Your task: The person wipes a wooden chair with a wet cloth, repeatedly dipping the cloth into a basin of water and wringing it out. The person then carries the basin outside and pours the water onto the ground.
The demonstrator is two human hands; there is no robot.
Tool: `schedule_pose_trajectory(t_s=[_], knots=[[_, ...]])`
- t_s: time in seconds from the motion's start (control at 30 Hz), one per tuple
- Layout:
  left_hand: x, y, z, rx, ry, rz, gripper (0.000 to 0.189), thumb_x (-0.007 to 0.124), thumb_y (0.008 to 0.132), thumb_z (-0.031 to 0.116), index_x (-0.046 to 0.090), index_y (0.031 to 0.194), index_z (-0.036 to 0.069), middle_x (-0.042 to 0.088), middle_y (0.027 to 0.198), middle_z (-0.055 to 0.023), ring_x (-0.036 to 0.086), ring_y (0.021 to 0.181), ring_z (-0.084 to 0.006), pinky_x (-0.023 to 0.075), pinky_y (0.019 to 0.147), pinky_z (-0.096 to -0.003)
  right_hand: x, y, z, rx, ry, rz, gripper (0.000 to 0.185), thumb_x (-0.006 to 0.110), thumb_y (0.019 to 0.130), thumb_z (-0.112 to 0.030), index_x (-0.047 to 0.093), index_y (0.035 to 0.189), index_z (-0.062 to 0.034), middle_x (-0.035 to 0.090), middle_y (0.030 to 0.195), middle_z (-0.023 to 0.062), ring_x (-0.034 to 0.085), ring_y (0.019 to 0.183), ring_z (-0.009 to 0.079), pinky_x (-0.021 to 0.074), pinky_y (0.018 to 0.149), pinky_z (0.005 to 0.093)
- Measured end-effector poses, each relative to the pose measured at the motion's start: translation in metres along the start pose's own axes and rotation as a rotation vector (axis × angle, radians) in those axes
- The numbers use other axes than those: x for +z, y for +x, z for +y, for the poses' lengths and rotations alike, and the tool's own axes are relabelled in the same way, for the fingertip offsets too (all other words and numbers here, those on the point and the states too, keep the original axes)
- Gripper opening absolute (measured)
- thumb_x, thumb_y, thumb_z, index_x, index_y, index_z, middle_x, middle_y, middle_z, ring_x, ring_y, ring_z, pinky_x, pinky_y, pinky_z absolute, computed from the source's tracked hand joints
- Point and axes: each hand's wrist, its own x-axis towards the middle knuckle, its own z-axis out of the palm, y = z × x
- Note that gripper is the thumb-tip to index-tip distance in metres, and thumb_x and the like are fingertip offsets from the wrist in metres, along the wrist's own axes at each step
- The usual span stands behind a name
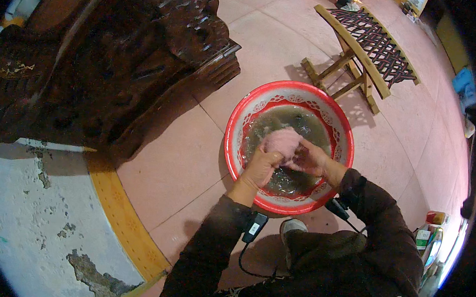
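Both of my hands grip a wet pink cloth [283, 142] bunched over a red and white basin [293, 85]. My left hand [263, 164] holds its near left side, with the thumb lying across the front. On the right side, my right hand [311, 158] has its fingers around the cloth, and part of them is hidden behind it. Murky grey-green water [302, 119] fills the basin below, with bubbles and glints on its surface. The basin's inner wall carries a lace-like pattern.
A folding stool [365, 49] with a woven cord seat stands beyond the basin. Dark carved wooden furniture [116, 57] occupies the left. A peeling white wall [43, 209] with a yellow border [121, 219] is at lower left. Small black devices [255, 227] on cables hang by my wrists.
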Motion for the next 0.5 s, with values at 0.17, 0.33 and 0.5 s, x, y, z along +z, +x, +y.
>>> schedule_pose_trajectory(t_s=[0.17,0.33,0.5], knots=[[0.004,-0.011,-0.001,-0.274,0.06,-0.059,0.053,0.052,0.07,0.001,0.043,0.122,0.005,0.051,0.111,-0.0047,0.052,0.101,-0.0158,0.0437,0.085,-0.0281,0.0,0.001,0.005,0.172,0.163,-0.636,0.07,0.041,0.082,-0.062,0.047,0.121,-0.0045,0.053,0.119,0.014,0.053,0.106,0.0262,0.0443,0.09,0.0434],[-0.004,0.004,0.006,0.121,0.769,-0.039,0.057,0.047,0.08,0.014,0.03,0.134,0.004,0.047,0.12,-0.0104,0.046,0.111,-0.023,0.0356,0.096,-0.0328,0.009,-0.025,-0.007,0.206,0.141,-0.626,0.063,0.046,0.084,-0.055,0.049,0.119,-0.0034,0.054,0.118,0.0131,0.054,0.105,0.025,0.0421,0.094,0.04],[-0.011,0.003,-0.001,-0.037,-0.136,-0.12,0.065,0.059,0.08,0.036,0.034,0.131,0.006,0.042,0.128,-0.0101,0.041,0.118,-0.0243,0.0329,0.1,-0.0386,0.02,-0.028,-0.007,0.095,0.12,-0.66,0.054,0.052,0.085,-0.046,0.048,0.121,-0.0053,0.053,0.12,0.0129,0.054,0.106,0.0259,0.0421,0.094,0.0418]])
